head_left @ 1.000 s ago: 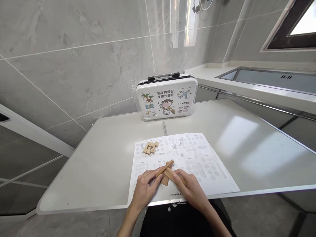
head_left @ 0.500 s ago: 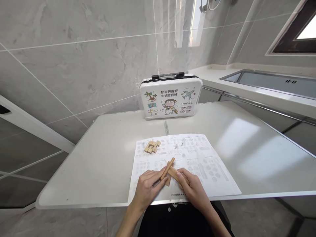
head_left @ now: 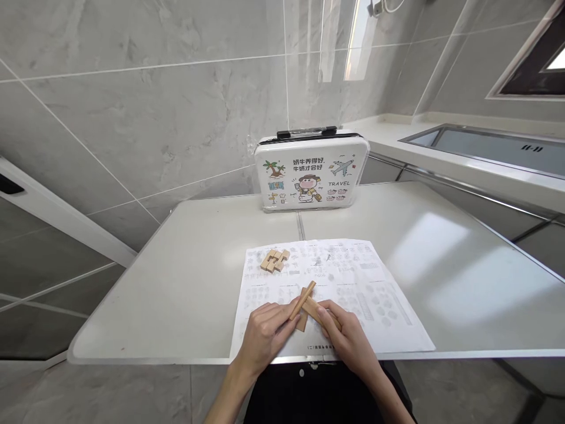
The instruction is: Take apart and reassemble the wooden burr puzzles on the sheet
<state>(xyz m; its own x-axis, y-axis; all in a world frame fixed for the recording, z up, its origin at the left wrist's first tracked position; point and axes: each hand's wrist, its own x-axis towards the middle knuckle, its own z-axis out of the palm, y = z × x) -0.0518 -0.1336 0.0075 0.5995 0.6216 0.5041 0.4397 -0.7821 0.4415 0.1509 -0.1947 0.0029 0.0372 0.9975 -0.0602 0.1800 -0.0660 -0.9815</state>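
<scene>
Above a printed white sheet on a pale table, three tan wooden pieces cross: a broad bar, a flat slat underneath and a slim stick. The left hand, knuckles up, pinches the stick between thumb and fingers; the right hand pinches the bar, covering its near end. The small print is illegible.

Table is white & shiny, w/ a thin line down the mid. Case w/ pics stands up at the back. Paper w/ grey print lies flat nr the front edge.
</scene>
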